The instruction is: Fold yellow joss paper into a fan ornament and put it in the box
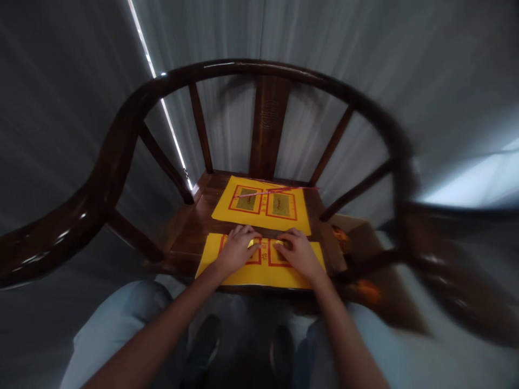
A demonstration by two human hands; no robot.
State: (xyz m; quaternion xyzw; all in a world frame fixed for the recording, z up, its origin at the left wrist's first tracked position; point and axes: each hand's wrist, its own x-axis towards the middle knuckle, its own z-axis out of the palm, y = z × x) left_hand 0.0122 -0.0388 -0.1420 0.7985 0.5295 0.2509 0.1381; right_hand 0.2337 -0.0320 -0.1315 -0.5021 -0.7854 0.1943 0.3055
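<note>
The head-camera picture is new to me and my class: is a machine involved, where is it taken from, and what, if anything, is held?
No machine shows: the left hand and right hand are a person's bare hands. The one picture comes from a camera worn on that person's head, looking forward and down, so the knees appear below. On the seat of a wooden armchair lie the near joss paper and the far joss paper, both yellow with red print. Thin pink strips lie across the far one. Both hands touch the near one; whether they grip it is unclear.
</note>
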